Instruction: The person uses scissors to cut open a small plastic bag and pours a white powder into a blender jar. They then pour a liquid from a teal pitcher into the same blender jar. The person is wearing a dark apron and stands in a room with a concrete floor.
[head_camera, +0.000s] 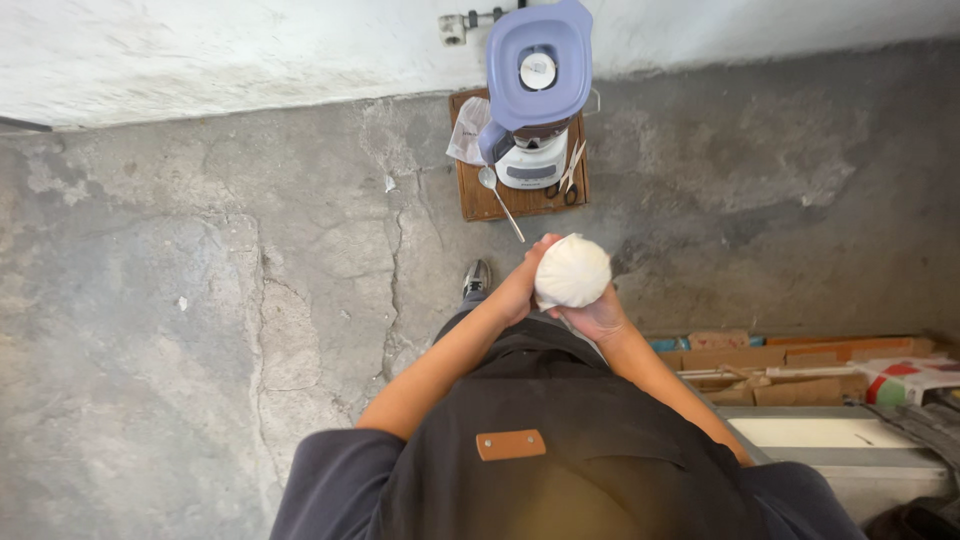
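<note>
Both hands grip white bundle, maybe cloth, above cracked concrete floor.

One blender, one spoon, one pair of scissors — one wooden board, one white bundle.

Blender on board, spoon beside

Floor: rough, cracked matt concrete. Blender: glossy lilac plastic. Board: wood. Spoon: shiny metal. Held bundle: white matt cloth.
</note>
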